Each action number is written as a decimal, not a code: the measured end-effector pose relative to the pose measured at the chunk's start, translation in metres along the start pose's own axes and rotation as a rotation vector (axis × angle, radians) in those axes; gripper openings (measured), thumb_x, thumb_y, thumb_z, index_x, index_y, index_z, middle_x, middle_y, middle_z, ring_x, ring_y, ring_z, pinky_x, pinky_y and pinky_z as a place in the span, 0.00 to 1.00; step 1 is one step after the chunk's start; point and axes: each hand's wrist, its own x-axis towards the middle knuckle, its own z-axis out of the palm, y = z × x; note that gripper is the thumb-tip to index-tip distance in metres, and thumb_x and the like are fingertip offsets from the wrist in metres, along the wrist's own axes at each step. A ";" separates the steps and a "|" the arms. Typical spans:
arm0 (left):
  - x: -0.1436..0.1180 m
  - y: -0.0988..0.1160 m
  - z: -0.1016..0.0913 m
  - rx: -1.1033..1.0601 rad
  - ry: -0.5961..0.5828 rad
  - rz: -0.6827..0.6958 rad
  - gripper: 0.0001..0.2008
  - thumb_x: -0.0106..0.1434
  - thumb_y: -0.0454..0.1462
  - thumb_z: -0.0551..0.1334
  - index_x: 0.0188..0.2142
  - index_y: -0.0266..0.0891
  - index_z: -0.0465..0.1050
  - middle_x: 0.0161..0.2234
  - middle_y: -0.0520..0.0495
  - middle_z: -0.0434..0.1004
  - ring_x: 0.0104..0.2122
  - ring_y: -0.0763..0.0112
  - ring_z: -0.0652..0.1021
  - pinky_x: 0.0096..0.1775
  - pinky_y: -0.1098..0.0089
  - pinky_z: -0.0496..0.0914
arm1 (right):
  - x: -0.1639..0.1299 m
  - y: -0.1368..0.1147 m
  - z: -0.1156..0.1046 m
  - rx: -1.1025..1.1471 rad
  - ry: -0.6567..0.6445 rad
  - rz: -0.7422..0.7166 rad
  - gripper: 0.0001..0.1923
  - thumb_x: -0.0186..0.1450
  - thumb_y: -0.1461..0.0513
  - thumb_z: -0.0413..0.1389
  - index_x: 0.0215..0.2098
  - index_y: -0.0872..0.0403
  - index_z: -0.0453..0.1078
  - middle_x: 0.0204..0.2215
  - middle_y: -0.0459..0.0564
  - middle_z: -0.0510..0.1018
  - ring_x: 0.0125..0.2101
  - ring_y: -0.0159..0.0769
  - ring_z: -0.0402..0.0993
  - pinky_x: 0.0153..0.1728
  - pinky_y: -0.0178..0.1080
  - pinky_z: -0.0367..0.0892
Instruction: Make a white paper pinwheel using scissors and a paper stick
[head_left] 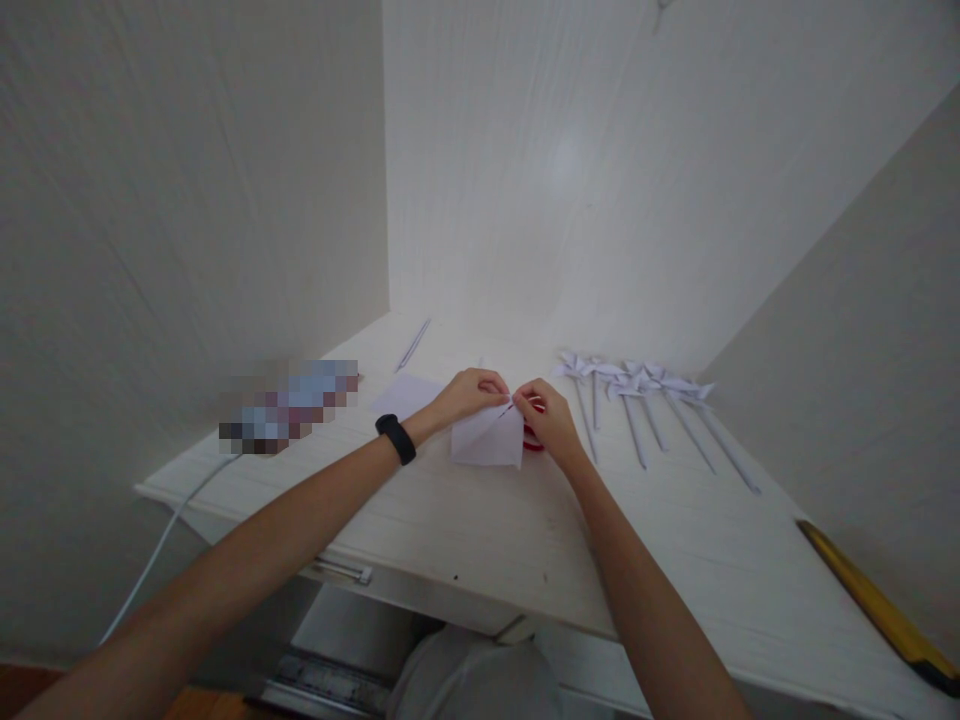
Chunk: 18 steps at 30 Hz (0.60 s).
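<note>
Here both hands pinch the folded white paper sheet [489, 437] at its top corner, left hand [469, 393] and right hand [550, 418] closed on it with a thin red stick between their fingertips. The sheet lies left of the row of finished white paper pinwheels [637, 385]. This looks like shaping a pinwheel; steady fingertip control seems needed.

You sit at a small craft corner in what looks like a home room. The white wood-grain tabletop [525, 540] is tucked into a nook of plain white panelled walls [585, 170], with a bit of wooden floor showing at the lower left. A row of finished white paper pinwheels on rolled paper sticks [645, 400] lies along the right side, spare white paper sheets [409, 393] lie to the left, and a white cable [161, 545] hangs off the tabletop's edge. A yellow-handled tool [877, 600] rests at the far right.
</note>
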 end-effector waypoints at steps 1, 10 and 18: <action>0.000 0.001 0.000 -0.008 -0.005 -0.005 0.08 0.51 0.38 0.65 0.29 0.35 0.74 0.24 0.49 0.76 0.26 0.74 0.75 0.31 0.74 0.66 | 0.000 0.000 0.000 0.018 -0.001 0.011 0.07 0.59 0.59 0.53 0.26 0.53 0.67 0.27 0.48 0.73 0.32 0.36 0.70 0.35 0.38 0.66; -0.001 0.007 -0.003 -0.049 0.017 -0.015 0.09 0.50 0.38 0.64 0.29 0.35 0.74 0.22 0.53 0.71 0.23 0.77 0.70 0.26 0.76 0.59 | 0.003 0.001 -0.001 0.245 -0.036 0.115 0.10 0.56 0.56 0.55 0.28 0.55 0.70 0.28 0.49 0.74 0.31 0.35 0.69 0.34 0.37 0.65; -0.005 0.015 -0.002 -0.065 0.008 -0.038 0.09 0.51 0.38 0.63 0.31 0.35 0.74 0.23 0.53 0.72 0.24 0.77 0.71 0.26 0.76 0.59 | 0.001 -0.003 -0.004 0.351 -0.077 0.203 0.11 0.54 0.54 0.57 0.28 0.54 0.71 0.26 0.47 0.74 0.28 0.33 0.68 0.29 0.34 0.63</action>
